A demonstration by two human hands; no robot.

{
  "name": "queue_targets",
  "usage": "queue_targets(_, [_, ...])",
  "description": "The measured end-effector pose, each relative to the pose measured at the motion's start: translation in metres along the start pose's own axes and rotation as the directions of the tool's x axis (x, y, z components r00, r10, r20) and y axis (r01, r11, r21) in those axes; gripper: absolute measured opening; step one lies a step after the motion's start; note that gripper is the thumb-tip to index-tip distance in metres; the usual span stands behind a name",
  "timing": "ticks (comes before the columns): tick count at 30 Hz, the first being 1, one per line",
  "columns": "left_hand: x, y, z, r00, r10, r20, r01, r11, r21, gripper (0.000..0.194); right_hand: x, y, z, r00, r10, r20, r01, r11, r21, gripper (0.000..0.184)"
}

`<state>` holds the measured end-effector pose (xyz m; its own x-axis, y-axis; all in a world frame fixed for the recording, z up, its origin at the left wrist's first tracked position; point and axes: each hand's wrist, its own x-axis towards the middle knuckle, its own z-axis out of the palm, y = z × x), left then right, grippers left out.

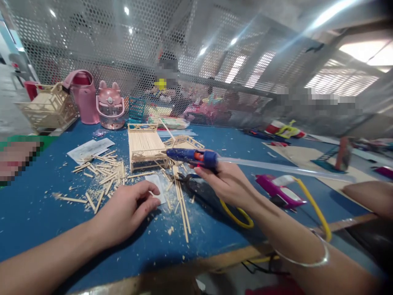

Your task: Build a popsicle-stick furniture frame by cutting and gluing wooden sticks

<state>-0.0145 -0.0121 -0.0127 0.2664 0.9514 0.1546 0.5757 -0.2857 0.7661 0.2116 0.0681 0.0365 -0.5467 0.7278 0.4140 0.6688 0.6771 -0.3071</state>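
My right hand grips a blue hot glue gun, a long clear glue stick reaching out from its back. Its nozzle points left, at the front right corner of a miniature bed made of thin wooden sticks. Whether the tip touches the wood, I cannot tell. My left hand rests low over the table with curled fingers, thumb and forefinger apart and nothing visible between them. Beside its fingertips lies a small white paper. Dark-handled pliers lie partly under my right hand.
Cut sticks and shavings litter the blue table. A pink bottle, a clear-bodied bottle and another stick model stand at back left. A purple tool with a yellow cord lies right. Perforated metal screen rises behind; a person's arm shows right.
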Motion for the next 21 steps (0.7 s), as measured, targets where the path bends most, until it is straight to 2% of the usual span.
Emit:
queue_targets(11, [-0.0003,0.0011,0.0001,0.999,-0.003,0.035,0.003,1.000,0.000,0.018,0.0044,-0.0047,0.0092,0.997,-0.074,-0.038,0.070,0.994,-0.083,0.027])
queue_targets(21, [-0.0013,0.0041,-0.0006,0.998,-0.016,0.056,0.018,0.999,-0.041,0.016,0.0061,-0.0061,0.0094,0.999,-0.042,-0.016,0.039,0.990,-0.136,0.031])
